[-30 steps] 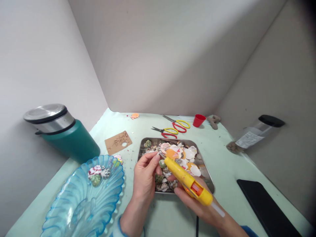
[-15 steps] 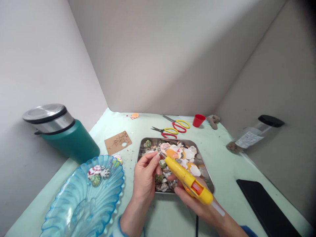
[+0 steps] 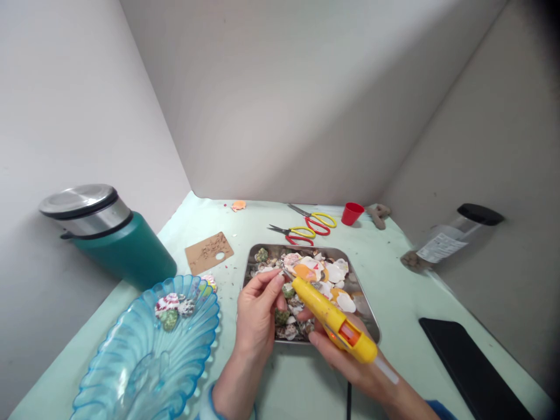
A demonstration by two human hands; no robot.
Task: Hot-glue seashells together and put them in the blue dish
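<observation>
My right hand [image 3: 345, 356] is wrapped round a yellow hot glue gun [image 3: 324, 306], with a pale glue stick [image 3: 385, 370] poking out of its back. The gun's metal nozzle points up and left at my left fingertips. My left hand [image 3: 258, 315] is closed in a pinch on a tiny pale piece, too small to name, right at the nozzle. Both hands are over the near part of a metal tray [image 3: 370, 315] filled with seashells [image 3: 336, 273], some white, orange or green. The hands hide part of the shells.
A blue scalloped dish [image 3: 184, 350] with a few shells [image 3: 170, 319] stands at left, beside a green bottle [image 3: 126, 251]. Behind lie a brown card [image 3: 205, 255], two pairs of scissors [image 3: 301, 232] and a red cup [image 3: 352, 213]. At right are a clear jar [image 3: 441, 248] and a black flat object [image 3: 468, 361].
</observation>
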